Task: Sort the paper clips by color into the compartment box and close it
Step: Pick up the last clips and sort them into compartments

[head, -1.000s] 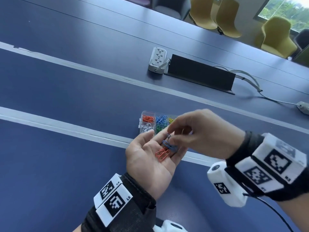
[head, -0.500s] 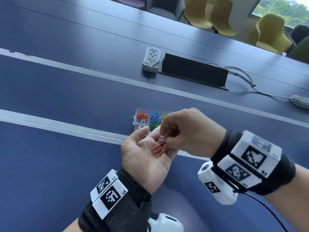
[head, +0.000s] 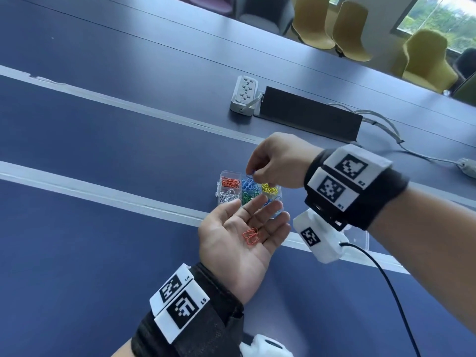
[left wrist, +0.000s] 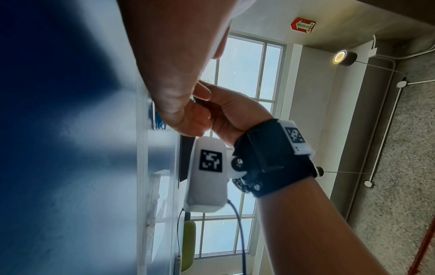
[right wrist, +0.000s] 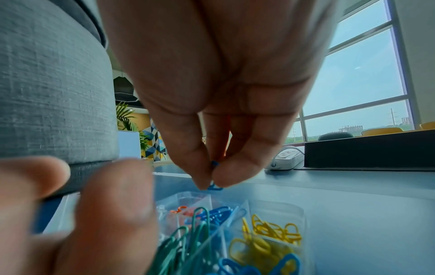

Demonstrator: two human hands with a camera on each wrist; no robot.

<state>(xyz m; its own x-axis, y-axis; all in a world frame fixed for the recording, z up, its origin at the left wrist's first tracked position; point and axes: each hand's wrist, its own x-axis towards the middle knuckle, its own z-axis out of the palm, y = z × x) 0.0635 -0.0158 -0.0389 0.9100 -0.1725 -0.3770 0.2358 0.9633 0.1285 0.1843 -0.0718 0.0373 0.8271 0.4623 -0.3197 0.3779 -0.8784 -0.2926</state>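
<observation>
A clear compartment box (head: 223, 175) sits on the blue table, with orange, blue, yellow, white and green clips sorted in its cells. My right hand (head: 251, 173) hovers over the box's blue cell and pinches a blue paper clip (head: 250, 174) between thumb and forefinger; in the right wrist view the blue paper clip (right wrist: 214, 186) pokes out below the fingertips. My left hand (head: 247, 222) lies palm up just in front of the box, fingers relaxed. Two orange paper clips (head: 252, 236) rest on its palm. The box (right wrist: 277, 206) is open.
A white power strip (head: 243, 95) and a black cable cover (head: 309, 115) lie further back on the table, with grey cables (head: 386, 127) running right. Yellow chairs (head: 425, 56) stand beyond the far edge. A clear lid (head: 359, 237) lies flat behind my right wrist.
My right hand picked the blue clip off my left palm and carried it up and away over the box. The left palm stayed open with the orange clips.
</observation>
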